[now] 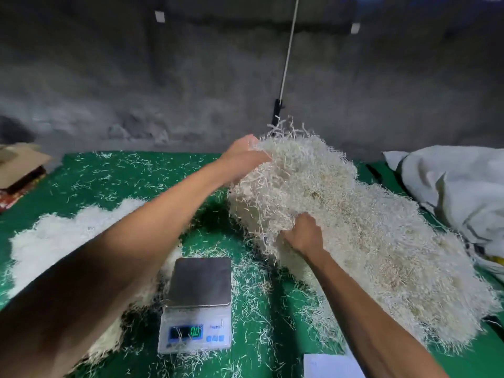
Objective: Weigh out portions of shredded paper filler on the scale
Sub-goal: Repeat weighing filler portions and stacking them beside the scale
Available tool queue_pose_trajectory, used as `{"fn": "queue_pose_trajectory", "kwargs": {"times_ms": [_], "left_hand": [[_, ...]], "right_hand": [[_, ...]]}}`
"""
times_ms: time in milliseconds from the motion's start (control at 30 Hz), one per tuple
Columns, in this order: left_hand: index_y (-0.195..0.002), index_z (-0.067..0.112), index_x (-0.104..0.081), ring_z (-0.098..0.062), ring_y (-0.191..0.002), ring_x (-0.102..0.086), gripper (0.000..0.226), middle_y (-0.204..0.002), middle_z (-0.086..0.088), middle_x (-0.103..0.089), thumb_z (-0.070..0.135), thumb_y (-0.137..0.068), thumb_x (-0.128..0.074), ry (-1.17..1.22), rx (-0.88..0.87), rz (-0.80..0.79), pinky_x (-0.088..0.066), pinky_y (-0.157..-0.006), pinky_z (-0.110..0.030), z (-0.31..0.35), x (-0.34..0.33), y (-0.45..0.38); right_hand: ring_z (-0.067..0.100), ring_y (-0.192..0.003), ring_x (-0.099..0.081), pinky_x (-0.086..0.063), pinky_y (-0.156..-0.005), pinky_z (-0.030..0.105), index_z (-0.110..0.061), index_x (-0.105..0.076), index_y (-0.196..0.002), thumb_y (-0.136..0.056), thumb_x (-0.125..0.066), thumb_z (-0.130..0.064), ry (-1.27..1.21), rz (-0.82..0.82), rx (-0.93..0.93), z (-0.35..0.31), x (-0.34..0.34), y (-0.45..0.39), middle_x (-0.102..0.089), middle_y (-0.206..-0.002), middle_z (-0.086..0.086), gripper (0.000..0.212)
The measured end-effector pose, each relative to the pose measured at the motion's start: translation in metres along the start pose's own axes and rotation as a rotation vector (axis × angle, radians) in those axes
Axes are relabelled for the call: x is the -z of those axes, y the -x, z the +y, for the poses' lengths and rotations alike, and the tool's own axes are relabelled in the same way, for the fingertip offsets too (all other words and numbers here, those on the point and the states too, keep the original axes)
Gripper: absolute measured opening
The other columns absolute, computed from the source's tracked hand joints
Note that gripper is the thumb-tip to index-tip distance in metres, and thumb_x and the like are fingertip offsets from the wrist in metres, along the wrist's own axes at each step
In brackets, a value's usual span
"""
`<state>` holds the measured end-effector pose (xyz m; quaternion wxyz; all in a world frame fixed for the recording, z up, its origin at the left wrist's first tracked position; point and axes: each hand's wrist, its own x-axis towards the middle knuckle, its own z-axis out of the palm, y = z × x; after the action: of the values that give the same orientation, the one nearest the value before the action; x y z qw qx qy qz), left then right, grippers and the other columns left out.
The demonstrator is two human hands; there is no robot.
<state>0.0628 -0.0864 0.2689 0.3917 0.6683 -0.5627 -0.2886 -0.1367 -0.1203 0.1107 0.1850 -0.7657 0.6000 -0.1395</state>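
Observation:
A big heap of cream shredded paper filler (362, 222) lies on the right of the green surface. My left hand (242, 156) reaches across and grips the heap's upper left edge, its fingers buried in strands. My right hand (305, 236) grips a clump at the heap's near left side, fingers curled into it. A small digital scale (200, 285) stands in front of me with a bare steel platform and a lit green display. A second, whiter pile of filler (62, 236) lies to the left, partly hidden by my left forearm.
Loose strands litter the green mat (109, 173). A white sack (458, 192) lies at the right edge, cardboard (19, 162) at the far left. A white sheet (332, 366) sits near the bottom edge. A grey wall with a white cord (289, 50) stands behind.

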Motion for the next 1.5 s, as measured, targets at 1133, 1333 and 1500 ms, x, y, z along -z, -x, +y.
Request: {"fn": "queue_pose_trajectory", "kwargs": {"times_ms": [1133, 1333, 1500], "left_hand": [[-0.157, 0.024, -0.028, -0.004, -0.050, -0.054, 0.081, -0.157, -0.004, -0.040, 0.008, -0.084, -0.061, -0.110, 0.055, 0.440, -0.043, -0.042, -0.020, -0.087, 0.090, 0.021], [-0.145, 0.025, -0.041, -0.001, -0.055, -0.061, 0.069, -0.151, -0.003, -0.044, -0.001, -0.084, -0.061, -0.126, -0.082, 0.436, -0.042, -0.043, -0.012, -0.070, 0.089, 0.025], [-0.133, 0.033, -0.043, -0.006, -0.095, -0.066, 0.060, -0.144, 0.000, -0.050, 0.008, -0.085, -0.068, -0.040, -0.095, 0.324, -0.056, -0.067, -0.022, -0.048, 0.100, 0.029]], "right_hand": [[0.033, -0.106, -0.062, -0.054, -0.100, 0.050, -0.009, -0.059, -0.111, -0.090, -0.072, -0.045, 0.221, -0.333, 0.188, -0.004, 0.013, -0.024, -0.062, -0.121, 0.020, 0.043], [0.025, -0.138, -0.047, -0.038, -0.117, 0.048, -0.015, -0.045, -0.148, -0.096, -0.066, -0.027, -0.121, -0.084, 0.374, -0.084, 0.024, -0.015, -0.046, -0.153, 0.009, 0.058], [0.017, -0.132, -0.053, -0.042, -0.110, 0.048, -0.034, -0.019, -0.157, -0.077, -0.062, -0.083, -0.662, -0.117, 0.439, -0.172, 0.041, 0.009, -0.035, -0.162, -0.002, 0.103]]}}
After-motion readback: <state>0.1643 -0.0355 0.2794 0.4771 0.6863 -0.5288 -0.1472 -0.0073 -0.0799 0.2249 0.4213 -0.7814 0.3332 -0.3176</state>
